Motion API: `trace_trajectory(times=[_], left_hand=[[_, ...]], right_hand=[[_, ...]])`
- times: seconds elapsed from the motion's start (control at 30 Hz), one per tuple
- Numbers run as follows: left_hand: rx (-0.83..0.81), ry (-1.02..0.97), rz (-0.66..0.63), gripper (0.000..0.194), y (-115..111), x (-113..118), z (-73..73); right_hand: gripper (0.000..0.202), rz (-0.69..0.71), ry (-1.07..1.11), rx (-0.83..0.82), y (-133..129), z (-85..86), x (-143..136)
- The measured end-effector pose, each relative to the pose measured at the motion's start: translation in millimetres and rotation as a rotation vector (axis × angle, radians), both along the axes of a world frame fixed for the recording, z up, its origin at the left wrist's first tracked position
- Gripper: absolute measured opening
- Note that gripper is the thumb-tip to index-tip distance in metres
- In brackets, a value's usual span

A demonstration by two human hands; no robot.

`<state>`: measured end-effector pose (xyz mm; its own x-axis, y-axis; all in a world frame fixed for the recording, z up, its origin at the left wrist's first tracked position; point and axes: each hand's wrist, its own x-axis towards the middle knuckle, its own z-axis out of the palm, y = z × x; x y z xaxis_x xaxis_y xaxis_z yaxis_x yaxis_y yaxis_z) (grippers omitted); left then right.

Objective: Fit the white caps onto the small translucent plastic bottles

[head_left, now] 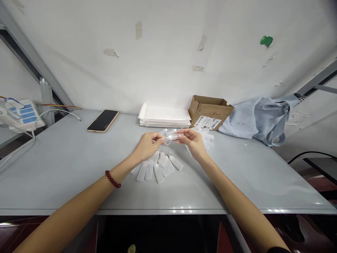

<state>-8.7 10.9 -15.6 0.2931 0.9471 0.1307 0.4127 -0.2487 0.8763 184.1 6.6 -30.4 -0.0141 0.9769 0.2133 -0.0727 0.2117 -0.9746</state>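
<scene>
Between my hands, above the grey table [79, 175], is a small translucent plastic sleeve [173, 137] with a thin white cord loop. My right hand [193, 142] grips the sleeve's body between thumb and fingers. The cord's end is pinched by my left hand [149, 147], at the sleeve's left. Just below my hands, similar corded sleeves [158, 167] lie fanned out on the table. More clear sleeves [208, 138] lie beside and behind my right hand, partly hidden by it. A few others show behind the held one.
A stack of white padded envelopes [164, 117] lies against the wall, with an open cardboard box [210, 110] at its right. A light blue cloth bag [252, 119] slumps farther right. At left are a phone [103, 120], a white cable [56, 110] and a power strip [25, 114].
</scene>
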Motion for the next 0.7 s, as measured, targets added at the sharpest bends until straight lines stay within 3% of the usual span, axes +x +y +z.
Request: trace_trajectory(times=[0.7], left_hand=[[0.016, 0.002, -0.009, 0.023, -1.0, 0.7, -0.3]], right_hand=[[0.028, 0.013, -0.031, -0.001, -1.2, -1.7, -2.9]])
